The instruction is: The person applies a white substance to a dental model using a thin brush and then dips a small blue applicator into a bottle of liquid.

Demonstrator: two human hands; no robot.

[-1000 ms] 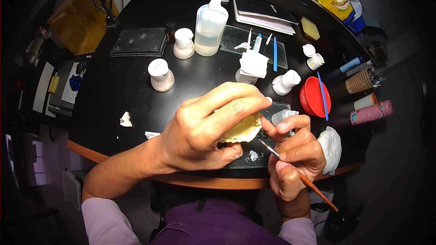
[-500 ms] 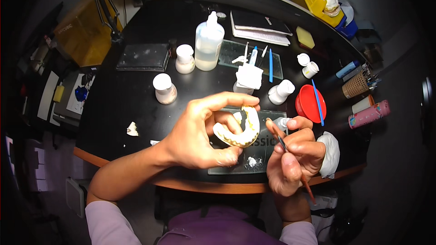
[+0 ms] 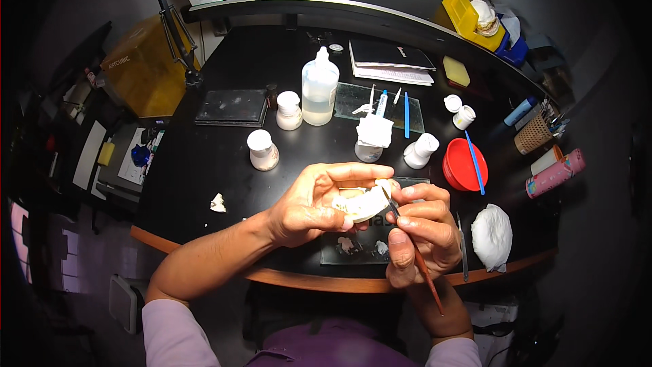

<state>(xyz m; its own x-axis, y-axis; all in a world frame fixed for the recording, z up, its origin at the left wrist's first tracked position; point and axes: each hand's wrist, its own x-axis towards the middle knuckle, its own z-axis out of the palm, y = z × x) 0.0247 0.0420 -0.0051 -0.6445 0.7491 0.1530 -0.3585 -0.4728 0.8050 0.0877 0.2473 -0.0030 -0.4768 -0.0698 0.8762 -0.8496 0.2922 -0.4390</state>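
A cream dental cast [image 3: 363, 206], shaped like a horseshoe with a row of teeth, is gripped in my left hand [image 3: 307, 207] above the front of the desk. My fingers and thumb close around its sides. My right hand [image 3: 429, 231] pinches a slim brush [image 3: 422, 265] with a reddish-brown handle, its dark tip at the right end of the cast; whether it touches cannot be told. Beneath both hands lies a glass slab [image 3: 333, 257], partly hidden, bearing a pinkish smear [image 3: 347, 245] and a white smear [image 3: 381, 248].
Behind my hands stand white-capped jars [image 3: 263, 153] and a large clear bottle [image 3: 319, 95]. To the right are a red bowl [image 3: 458, 175] with a blue stick [image 3: 475, 163] across it, a white wad [image 3: 492, 236] and a thin metal tool [image 3: 463, 251].
The brush tip has come up and left to the cast, having been apart from it. My left hand has turned the cast flatter. The view has shifted, showing more of the back shelf.
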